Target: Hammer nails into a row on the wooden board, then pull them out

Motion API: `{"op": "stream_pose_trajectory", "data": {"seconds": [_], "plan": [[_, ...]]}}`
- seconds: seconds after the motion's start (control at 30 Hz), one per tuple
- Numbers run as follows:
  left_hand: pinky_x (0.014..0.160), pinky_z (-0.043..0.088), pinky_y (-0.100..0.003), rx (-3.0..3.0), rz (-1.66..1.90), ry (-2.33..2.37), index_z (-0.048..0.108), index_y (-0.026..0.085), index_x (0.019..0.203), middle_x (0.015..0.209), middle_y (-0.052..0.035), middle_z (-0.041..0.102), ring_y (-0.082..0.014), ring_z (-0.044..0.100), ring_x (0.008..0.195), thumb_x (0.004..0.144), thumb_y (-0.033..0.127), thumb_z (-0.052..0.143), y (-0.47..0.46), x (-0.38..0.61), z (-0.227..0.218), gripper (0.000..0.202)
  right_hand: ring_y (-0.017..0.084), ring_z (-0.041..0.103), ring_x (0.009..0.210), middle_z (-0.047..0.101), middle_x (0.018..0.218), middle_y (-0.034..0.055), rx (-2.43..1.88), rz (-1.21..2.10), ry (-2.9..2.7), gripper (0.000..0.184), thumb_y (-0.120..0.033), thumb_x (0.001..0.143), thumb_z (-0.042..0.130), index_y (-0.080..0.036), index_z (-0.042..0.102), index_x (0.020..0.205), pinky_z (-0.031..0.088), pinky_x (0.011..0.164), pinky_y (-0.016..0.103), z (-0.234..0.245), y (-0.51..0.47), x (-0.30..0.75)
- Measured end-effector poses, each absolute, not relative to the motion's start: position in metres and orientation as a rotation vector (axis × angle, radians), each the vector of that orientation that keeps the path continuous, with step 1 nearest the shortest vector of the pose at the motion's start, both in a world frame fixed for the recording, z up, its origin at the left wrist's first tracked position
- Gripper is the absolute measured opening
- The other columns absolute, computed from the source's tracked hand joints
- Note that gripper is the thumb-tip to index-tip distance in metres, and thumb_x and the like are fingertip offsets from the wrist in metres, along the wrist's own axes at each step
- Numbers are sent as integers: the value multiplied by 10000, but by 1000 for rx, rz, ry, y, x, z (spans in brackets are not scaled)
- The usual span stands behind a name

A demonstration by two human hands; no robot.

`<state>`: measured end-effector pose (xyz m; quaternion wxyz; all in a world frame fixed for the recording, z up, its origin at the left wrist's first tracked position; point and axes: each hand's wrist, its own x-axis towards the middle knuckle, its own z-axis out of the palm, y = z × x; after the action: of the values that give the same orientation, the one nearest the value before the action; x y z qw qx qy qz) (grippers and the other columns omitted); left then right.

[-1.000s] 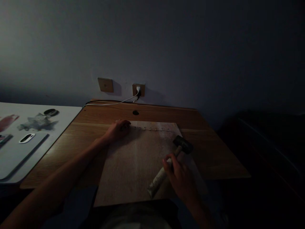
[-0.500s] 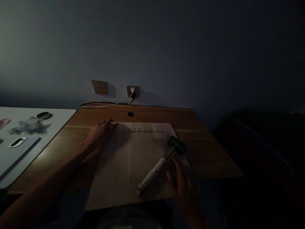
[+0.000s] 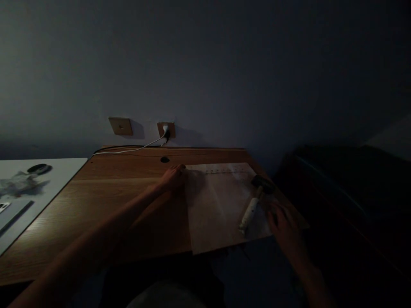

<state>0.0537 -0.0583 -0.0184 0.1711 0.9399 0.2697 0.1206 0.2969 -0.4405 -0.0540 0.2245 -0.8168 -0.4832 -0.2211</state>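
A pale wooden board (image 3: 215, 205) lies on the right part of a brown wooden desk (image 3: 122, 201), its near edge overhanging the desk's front. A row of small nails (image 3: 221, 170) runs along its far edge. A hammer (image 3: 255, 201) with a black head and pale handle lies loose on the board's right side. My left hand (image 3: 175, 177) is curled on the board's far left corner. My right hand (image 3: 284, 224) lies on the board's near right corner, just right of the hammer handle, fingers stretched; it is dim and slightly blurred.
Behind the desk, the wall carries a switch plate (image 3: 120, 125) and a socket (image 3: 166, 129) with a white plug and cable (image 3: 128, 149). A cable hole (image 3: 165, 159) is in the desk. A white table (image 3: 28, 188) with small items stands at the left. The right side is dark.
My right hand let go of the hammer, which now lies on the board. The board has slid to the right across the desk with both hands on it. The view has turned right.
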Motion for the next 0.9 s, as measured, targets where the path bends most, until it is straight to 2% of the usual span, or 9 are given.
{"op": "stream_pose_trajectory", "data": {"seconds": [0.07, 0.17, 0.3, 0.47, 0.63, 0.8, 0.9], "plan": [[1021, 477, -424, 2759, 292, 672, 558, 190, 1303, 1298, -126, 665, -303, 606, 1215, 944, 327, 527, -62, 75, -21, 385, 319, 644, 1063, 652, 1141, 182, -2345, -657, -1256, 343, -416, 973, 432, -173, 629, 1112, 529, 941, 478, -54, -453, 325], [1058, 446, -497, 2819, 213, 618, 526, 224, 1369, 1436, -126, 561, -335, 530, 1303, 948, 359, 540, -63, 100, -22, 443, 361, 621, 1097, 650, 1142, 210, -2452, -660, -1066, 458, -515, 924, 440, -150, 645, 1111, 529, 924, 517, -57, -472, 357], [1104, 410, -487, 2753, 253, 618, 464, 202, 1448, 1535, -162, 438, -338, 481, 1361, 973, 405, 508, -60, 127, -23, 518, 408, 611, 1152, 664, 1199, 248, -2631, -507, -865, 584, -578, 900, 414, -116, 650, 1166, 511, 938, 558, -63, -488, 377], [1054, 423, -522, 2770, 262, 563, 518, 167, 1400, 1405, -204, 544, -370, 526, 1288, 983, 409, 484, -63, 141, -32, 483, 393, 683, 1084, 712, 1196, 233, -2673, -275, -861, 633, -599, 914, 361, -107, 667, 1171, 511, 966, 531, -60, -491, 377], [1016, 422, -522, 2833, 261, 535, 559, 192, 1349, 1341, -186, 591, -365, 546, 1239, 990, 421, 475, -60, 119, -30, 434, 415, 683, 1121, 704, 1228, 263, -2694, -191, -764, 746, -648, 884, 360, -67, 664, 1241, 529, 956, 537, -44, -485, 362], [1001, 403, -512, 2916, 327, 603, 597, 215, 1260, 1264, -155, 633, -342, 570, 1185, 1003, 466, 466, -47, 63, -23, 382, 376, 737, 1012, 755, 1132, 219, -2654, -82, -846, 677, -612, 915, 332, -132, 713, 1204, 573, 893, 495, -31, -472, 334], [978, 407, -515, 2974, 363, 770, 591, 211, 1221, 1268, -154, 634, -341, 562, 1188, 1026, 489, 412, -37, 24, -19, 384, 358, 731, 1047, 766, 1119, 196, -2544, -144, -1049, 601, -596, 922, 383, -157, 749, 1106, 575, 912, 474, -29, -456, 311]]}}
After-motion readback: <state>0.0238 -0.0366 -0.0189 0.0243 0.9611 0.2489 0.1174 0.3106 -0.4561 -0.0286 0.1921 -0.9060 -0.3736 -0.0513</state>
